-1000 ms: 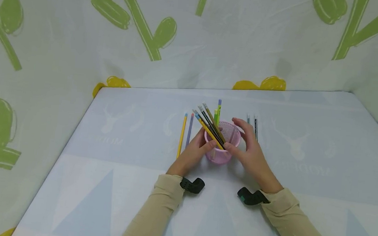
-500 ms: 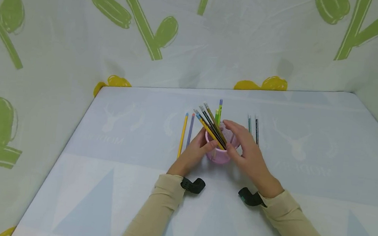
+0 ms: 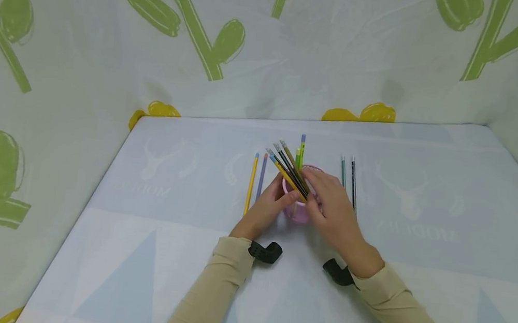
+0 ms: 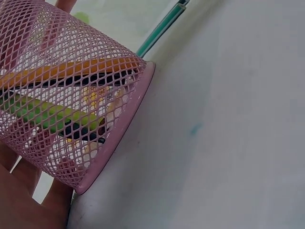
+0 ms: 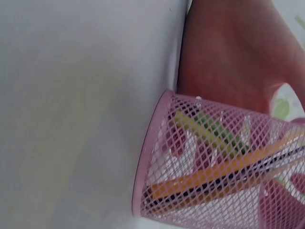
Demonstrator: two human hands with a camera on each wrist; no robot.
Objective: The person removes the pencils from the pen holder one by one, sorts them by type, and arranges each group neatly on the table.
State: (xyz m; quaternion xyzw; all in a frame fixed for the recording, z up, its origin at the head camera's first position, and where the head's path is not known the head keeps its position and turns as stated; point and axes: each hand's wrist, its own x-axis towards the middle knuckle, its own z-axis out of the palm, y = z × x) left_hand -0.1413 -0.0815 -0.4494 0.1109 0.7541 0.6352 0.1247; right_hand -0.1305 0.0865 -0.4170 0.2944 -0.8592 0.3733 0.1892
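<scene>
A pink mesh pencil cup [image 3: 298,216] stands upright on the table. My left hand [image 3: 264,208] grips its left side, with the thumb at the near rim. Several pencils [image 3: 289,175] lean out of it to the left, yellow, black and olive ones together. My right hand [image 3: 337,213] reaches over the right rim and pinches this leaning bunch between thumb and fingers; its fingertips are partly hidden. Two green pencils [image 3: 299,157] stand more upright behind the bunch. Through the mesh [image 4: 43,28], the left wrist view shows orange, black and green lower ends near the base.
Left of the cup, a yellow pencil [image 3: 251,181] and a purple pencil [image 3: 262,175] lie on the table. A teal pencil [image 3: 343,170] and a black pencil [image 3: 353,183] lie to its right. Behind the table [image 3: 191,186] hangs a leaf-patterned cloth [image 3: 296,71].
My right hand has moved left from the cup's right rim, across its mouth, and its fingers have closed in on the leaning pencils. My left hand stays on the cup.
</scene>
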